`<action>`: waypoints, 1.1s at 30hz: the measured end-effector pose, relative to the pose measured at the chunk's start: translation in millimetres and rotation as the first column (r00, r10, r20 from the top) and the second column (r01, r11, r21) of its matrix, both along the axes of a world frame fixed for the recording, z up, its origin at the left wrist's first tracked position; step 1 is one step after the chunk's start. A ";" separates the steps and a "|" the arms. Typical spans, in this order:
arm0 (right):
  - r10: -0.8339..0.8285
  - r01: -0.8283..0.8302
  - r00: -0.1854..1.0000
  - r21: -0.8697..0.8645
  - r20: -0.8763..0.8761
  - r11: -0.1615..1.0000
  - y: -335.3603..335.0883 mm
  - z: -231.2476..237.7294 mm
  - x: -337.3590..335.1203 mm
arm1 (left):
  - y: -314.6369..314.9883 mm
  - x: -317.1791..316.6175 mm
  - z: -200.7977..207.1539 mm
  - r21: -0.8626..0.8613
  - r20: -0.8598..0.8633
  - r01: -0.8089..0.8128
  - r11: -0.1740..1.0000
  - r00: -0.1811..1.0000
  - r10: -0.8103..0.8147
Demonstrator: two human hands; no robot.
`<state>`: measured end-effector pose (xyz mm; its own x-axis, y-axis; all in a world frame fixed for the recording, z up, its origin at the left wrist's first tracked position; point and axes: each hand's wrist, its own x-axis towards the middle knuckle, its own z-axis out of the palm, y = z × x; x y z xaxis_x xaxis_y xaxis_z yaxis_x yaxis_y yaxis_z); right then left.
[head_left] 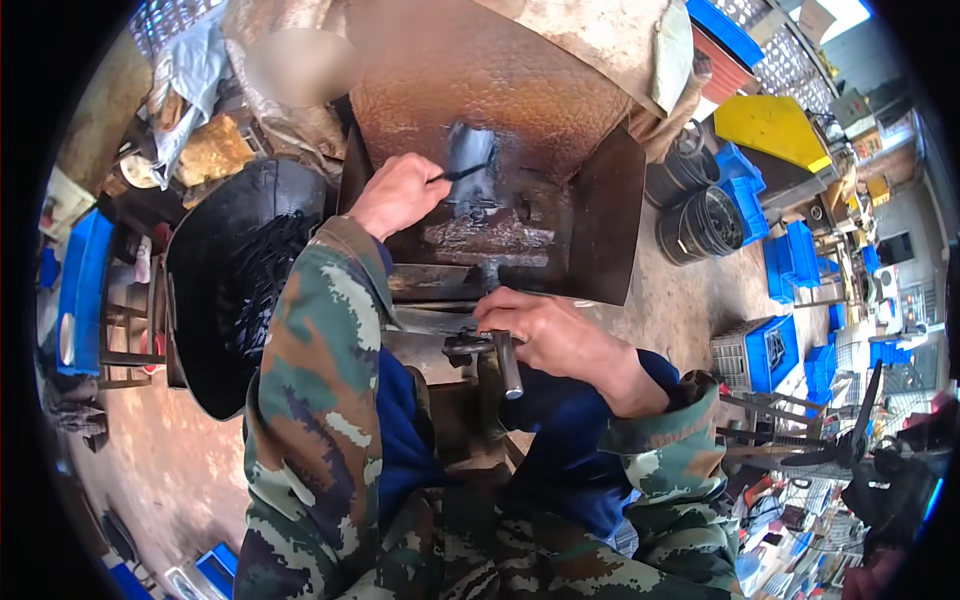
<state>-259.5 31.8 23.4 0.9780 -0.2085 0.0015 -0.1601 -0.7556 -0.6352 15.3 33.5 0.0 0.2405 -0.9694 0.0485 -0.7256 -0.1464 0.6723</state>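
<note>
Black strip [465,172]: clamped between fingers of the left hand [395,195].
Metal handle [508,368]: 7 o'clock of the right hand [540,330]; fingers curled, grip indeterminable.
Black tub [200,290]: 9 o'clock.

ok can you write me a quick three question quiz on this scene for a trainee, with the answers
1. What does the left hand hold?
2. True or false: many thin dark strips lie in the large black container at the person's left.
3. Which of these is nearest the right hand?
a) the yellow panel
b) the short metal bar
c) a black bucket

Key
1. A slim dark piece, gripped at one end.
2. True.
3. b
</note>
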 end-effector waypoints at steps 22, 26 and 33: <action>-0.838 0.257 0.539 0.930 0.088 0.263 -55.3 20.7 58.8 | -1.2 -40.7 29.3 -0.033 -0.782 0.097 0.995 0.617 -0.086; -0.816 0.229 0.567 0.930 0.111 0.286 -48.5 28.0 70.0 | 12.2 -42.0 45.5 -0.010 -0.808 0.113 0.994 0.585 -0.074; -0.841 0.321 0.526 0.888 0.123 0.331 -58.2 18.7 48.1 | -8.4 -32.1 14.1 -0.058 -0.714 0.050 0.997 0.696 -0.077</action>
